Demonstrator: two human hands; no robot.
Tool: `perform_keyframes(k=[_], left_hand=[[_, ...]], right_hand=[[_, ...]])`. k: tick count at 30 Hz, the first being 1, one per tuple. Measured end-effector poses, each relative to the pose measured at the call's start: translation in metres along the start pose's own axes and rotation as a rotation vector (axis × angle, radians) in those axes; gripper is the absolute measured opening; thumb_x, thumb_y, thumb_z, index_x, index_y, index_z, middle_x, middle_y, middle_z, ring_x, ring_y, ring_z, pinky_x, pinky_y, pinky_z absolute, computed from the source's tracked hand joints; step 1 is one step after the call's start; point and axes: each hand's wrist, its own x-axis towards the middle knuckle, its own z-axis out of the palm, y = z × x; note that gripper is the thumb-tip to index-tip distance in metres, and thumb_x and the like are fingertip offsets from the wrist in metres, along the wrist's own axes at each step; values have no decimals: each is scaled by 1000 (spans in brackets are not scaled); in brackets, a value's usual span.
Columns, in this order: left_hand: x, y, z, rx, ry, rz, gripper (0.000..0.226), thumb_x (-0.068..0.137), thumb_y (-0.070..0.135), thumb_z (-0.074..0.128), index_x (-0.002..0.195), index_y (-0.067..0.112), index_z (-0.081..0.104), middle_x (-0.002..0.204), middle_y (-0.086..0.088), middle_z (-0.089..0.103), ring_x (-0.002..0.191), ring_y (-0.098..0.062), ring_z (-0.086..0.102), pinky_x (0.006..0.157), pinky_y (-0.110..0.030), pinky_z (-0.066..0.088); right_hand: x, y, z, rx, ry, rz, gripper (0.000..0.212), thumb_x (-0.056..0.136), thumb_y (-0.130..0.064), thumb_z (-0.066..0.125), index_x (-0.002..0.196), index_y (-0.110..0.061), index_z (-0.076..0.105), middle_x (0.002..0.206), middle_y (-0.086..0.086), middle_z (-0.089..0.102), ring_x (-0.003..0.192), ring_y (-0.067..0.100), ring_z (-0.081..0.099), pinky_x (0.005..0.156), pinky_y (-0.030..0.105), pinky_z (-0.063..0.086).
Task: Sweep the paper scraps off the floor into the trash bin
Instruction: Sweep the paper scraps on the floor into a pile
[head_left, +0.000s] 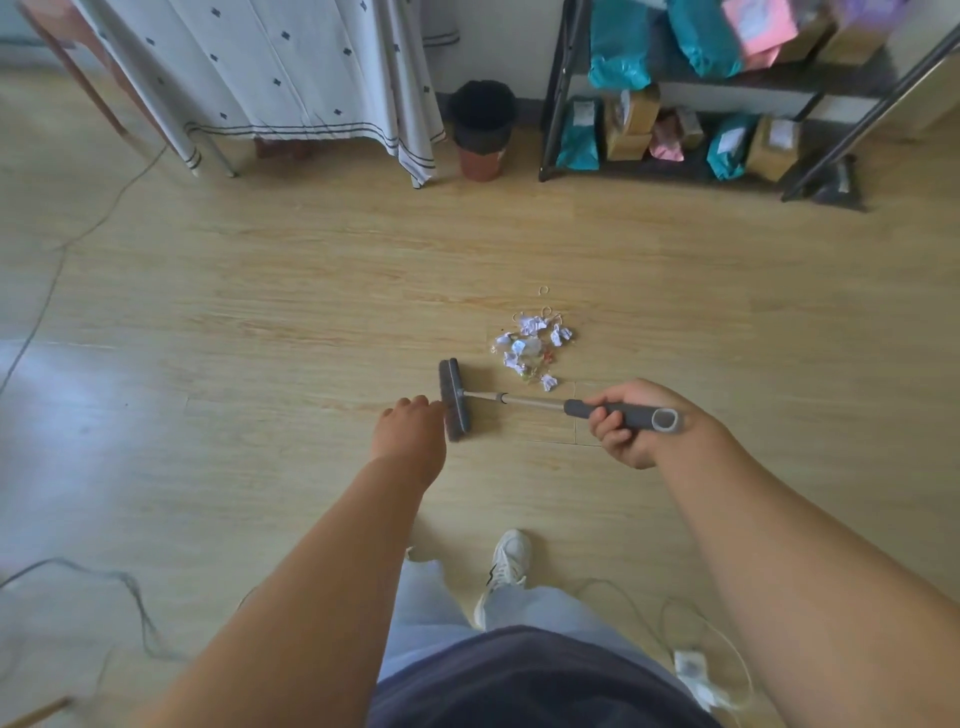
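Observation:
A heap of crumpled white paper scraps (532, 345) lies on the wooden floor (260, 312) ahead of me. My right hand (631, 423) grips the dark grey handle of a small broom (519, 400). Its grey brush head (455, 399) sits just left of and below the scraps, not touching them. My left hand (410, 431) hangs beside the brush head with fingers pointing down, holding nothing; whether it touches the bristles is unclear. A trash bin (482, 130) with a black liner stands against the far wall.
A table with a white patterned cloth (270, 78) stands at the back left. A black metal shelf (701, 104) with parcels is at the back right. Cables (52, 270) run along the floor at left and near my feet; a white charger (691, 667) lies at lower right.

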Motion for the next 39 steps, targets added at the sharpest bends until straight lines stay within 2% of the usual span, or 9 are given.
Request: perform_keyframes(k=[9,12,15,18,24,28,30,33,39], left_hand=[[-11,16,0,6,25,-21,46,90,-1,37,130,14,53,126,-5,56,118,-24,49,98,-33,38],[-16,16,0,15,23,-24,46,90,0,37,131,14,53,126,-4,56,118,-24,49,98,-32,38],[-18,11,2,20,25,-28,45,90,0,38,130,14,53,125,-4,56,117,-23,49,98,-32,38],[-18,7,2,28,18,-39,45,90,0,38,130,14,53,126,-4,56,117,-23,49,98,-32,38],[-17,14,-2,21,25,-20,48,89,-2,37,131,14,53,126,-4,56,117,-23,49,99,-33,39],[-16,19,-3,30,34,-7,48,89,-2,38,131,14,53,126,-4,56,117,-23,50,99,-33,39],[-15,22,-4,39,26,2,49,89,-1,39,134,15,51,128,-4,56,118,-23,49,100,-34,39],[-16,28,-2,56,20,16,50,89,-1,41,136,15,49,128,-5,56,118,-24,49,101,-34,40],[-13,45,0,56,25,59,50,89,-1,39,136,15,50,127,-5,56,118,-24,49,100,-35,39]], right_hand=[[-10,-10,-8,-400,131,-100,6,94,-10,50,99,-8,51,49,0,47,28,5,39,29,11,27],[-9,-8,-9,-517,180,-145,11,93,-9,50,103,-4,51,55,3,48,27,7,40,30,12,31],[-9,-7,-11,-554,196,-197,24,93,-7,50,117,-8,53,60,4,46,28,8,41,31,13,32],[-13,-10,-12,-516,176,-223,30,93,-7,50,123,-6,49,61,4,46,31,7,41,30,13,31],[-25,-17,-13,-284,5,-161,7,95,-9,46,101,-10,46,50,-1,43,30,4,37,27,13,27],[-24,-16,-12,-174,-57,-85,10,95,-12,46,104,-8,48,51,-1,42,29,4,36,26,14,27],[-23,-14,-14,-148,-62,-34,14,95,-13,46,107,-6,48,51,-1,42,28,5,37,25,13,27],[-27,-11,-19,-174,-46,23,13,96,-14,46,102,-2,49,50,-1,42,27,4,36,24,13,26],[-35,-12,-43,-283,72,6,16,95,-13,49,104,0,51,50,0,44,27,4,37,26,11,28]])
